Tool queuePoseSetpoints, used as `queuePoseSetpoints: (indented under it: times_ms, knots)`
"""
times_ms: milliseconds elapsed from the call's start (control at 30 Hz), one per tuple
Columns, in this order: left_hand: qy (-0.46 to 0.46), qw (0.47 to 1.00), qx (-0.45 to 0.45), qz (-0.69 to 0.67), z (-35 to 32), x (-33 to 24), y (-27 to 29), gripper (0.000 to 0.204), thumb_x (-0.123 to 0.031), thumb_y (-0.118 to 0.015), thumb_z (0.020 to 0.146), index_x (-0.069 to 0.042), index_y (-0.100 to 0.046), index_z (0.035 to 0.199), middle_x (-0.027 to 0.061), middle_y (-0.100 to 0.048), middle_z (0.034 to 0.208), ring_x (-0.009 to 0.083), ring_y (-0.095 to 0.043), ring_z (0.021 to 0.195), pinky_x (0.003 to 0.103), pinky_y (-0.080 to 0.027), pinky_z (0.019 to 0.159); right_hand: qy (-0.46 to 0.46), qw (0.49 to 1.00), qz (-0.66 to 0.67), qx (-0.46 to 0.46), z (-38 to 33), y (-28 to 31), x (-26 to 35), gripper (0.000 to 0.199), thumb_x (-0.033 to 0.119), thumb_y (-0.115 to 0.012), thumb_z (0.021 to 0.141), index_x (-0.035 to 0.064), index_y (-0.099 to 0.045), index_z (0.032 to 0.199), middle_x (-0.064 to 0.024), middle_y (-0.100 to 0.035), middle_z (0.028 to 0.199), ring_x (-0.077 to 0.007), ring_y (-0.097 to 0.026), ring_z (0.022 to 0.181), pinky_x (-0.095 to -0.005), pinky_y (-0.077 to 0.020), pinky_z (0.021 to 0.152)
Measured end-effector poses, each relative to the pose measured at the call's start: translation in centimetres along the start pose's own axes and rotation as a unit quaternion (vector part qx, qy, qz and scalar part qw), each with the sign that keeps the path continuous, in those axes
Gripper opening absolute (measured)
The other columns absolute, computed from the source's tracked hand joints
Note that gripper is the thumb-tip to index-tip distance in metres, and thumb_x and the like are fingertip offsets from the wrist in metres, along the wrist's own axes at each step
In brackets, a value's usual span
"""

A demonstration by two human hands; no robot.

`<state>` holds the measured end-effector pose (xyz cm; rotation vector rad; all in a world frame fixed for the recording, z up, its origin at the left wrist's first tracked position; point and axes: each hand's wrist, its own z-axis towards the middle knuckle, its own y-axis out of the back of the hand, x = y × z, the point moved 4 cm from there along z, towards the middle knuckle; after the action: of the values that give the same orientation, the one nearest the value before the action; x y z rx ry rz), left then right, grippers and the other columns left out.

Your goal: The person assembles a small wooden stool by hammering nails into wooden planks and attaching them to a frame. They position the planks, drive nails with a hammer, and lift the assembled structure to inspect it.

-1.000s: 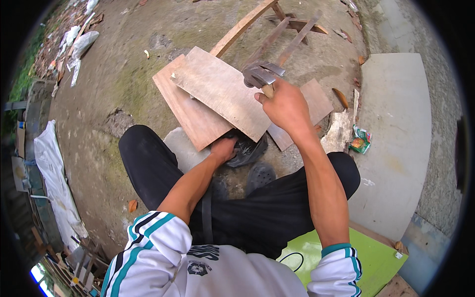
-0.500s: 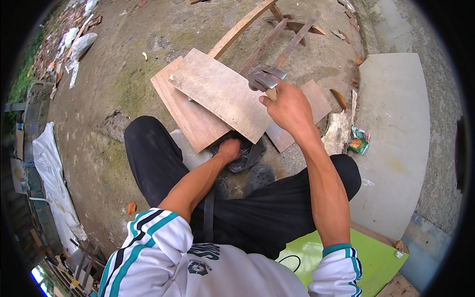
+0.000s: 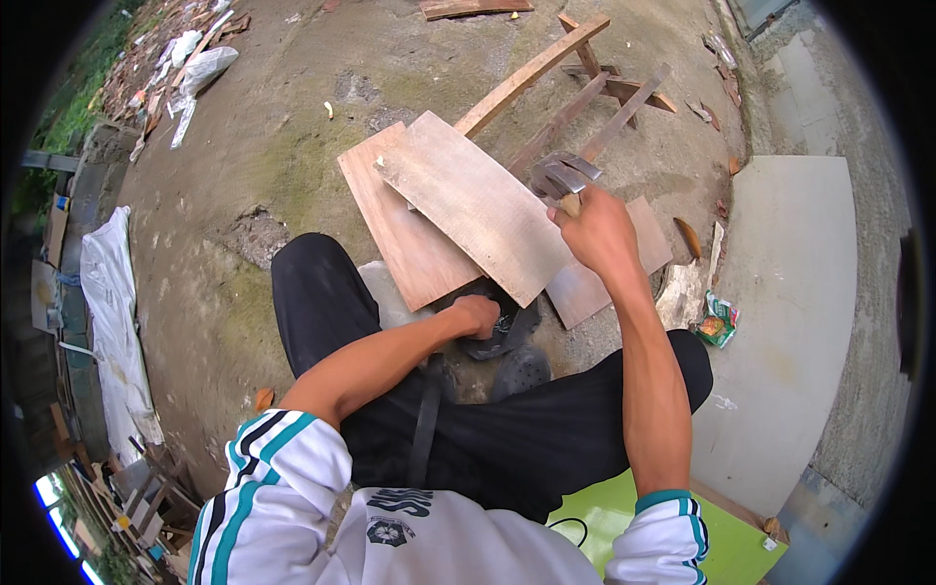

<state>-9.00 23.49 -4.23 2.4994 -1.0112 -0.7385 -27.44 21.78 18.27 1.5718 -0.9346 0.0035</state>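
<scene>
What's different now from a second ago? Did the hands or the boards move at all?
Very little. The right hand with its grey metal-headed, wooden-handled tool shifted slightly toward the far end of the pale rectangular wooden board, and its grip did not change. The left hand stayed closed low beside the dark sandal. That board and the reddish-brown plywood sheet under it lie as before. Nothing was picked up or released.

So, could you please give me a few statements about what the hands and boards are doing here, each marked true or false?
1. The right hand grips a metal tool by its handle. True.
2. The left hand rests on top of the grey board. False: it is below the board's near edge, by a dark sandal.
3. The grey board lies over a reddish board. True.
4. The boards sit on a table. False: they lie on the concrete ground.
</scene>
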Motion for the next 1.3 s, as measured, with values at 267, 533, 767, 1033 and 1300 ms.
queuePoseSetpoints:
  times_ms: [267,533,767,1033,1300]
  knots:
    - [-0.219,0.922,-0.132,-0.292,-8.4,5.9,10.7,0.020,-0.019,-0.069,0.089,-0.004,-0.075,0.101,0.0070,-0.074,0.091,0.0153,-0.069,0.085,0.033,-0.053,0.076,0.015,1.000,-0.006,0.020,-0.1,-1.8,-0.1,0.035,0.022,-0.073,0.082,0.0032,-0.068,0.111,-0.0252,-0.070,0.095,-0.0427,-0.067,0.093,-0.0492,-0.0515,0.080]
    - [-0.044,0.771,-0.557,-0.305,-6.5,15.2,22.1,0.029,-0.024,-0.068,0.090,-0.003,-0.073,0.110,0.0132,-0.074,0.101,0.0222,-0.071,0.094,0.034,-0.054,0.084,0.028,0.997,-0.033,0.056,1.3,-4.6,0.0,0.031,0.022,-0.073,0.082,0.0070,-0.069,0.109,-0.0212,-0.071,0.093,-0.0399,-0.068,0.090,-0.0483,-0.0529,0.078]
    - [-0.037,0.773,-0.565,-0.287,-4.1,15.6,23.6,0.025,-0.023,-0.068,0.089,-0.005,-0.074,0.105,0.0133,-0.074,0.099,0.0229,-0.071,0.092,0.034,-0.053,0.083,0.021,0.997,-0.034,0.066,2.5,-5.6,-0.5,0.036,0.024,-0.073,0.083,0.0096,-0.069,0.116,-0.0217,-0.071,0.094,-0.0404,-0.067,0.091,-0.0463,-0.0517,0.078]
    - [-0.046,0.763,-0.576,-0.290,-4.0,15.8,23.5,0.022,-0.023,-0.068,0.088,-0.006,-0.075,0.101,0.0143,-0.074,0.095,0.0269,-0.070,0.086,0.036,-0.053,0.081,0.012,0.997,-0.041,0.062,3.6,-6.5,-2.0,0.041,0.027,-0.073,0.083,0.0133,-0.067,0.121,-0.0217,-0.071,0.095,-0.0406,-0.067,0.092,-0.0467,-0.0517,0.079]
    - [-0.036,0.788,-0.543,-0.288,-4.5,15.6,24.0,0.024,-0.025,-0.067,0.091,-0.006,-0.073,0.105,0.0142,-0.072,0.098,0.0255,-0.067,0.093,0.037,-0.051,0.086,-0.005,0.998,-0.019,0.065,5.3,-6.6,-3.8,0.043,0.033,-0.072,0.083,0.0133,-0.067,0.121,-0.0221,-0.071,0.099,-0.0402,-0.066,0.096,-0.0463,-0.0515,0.082]
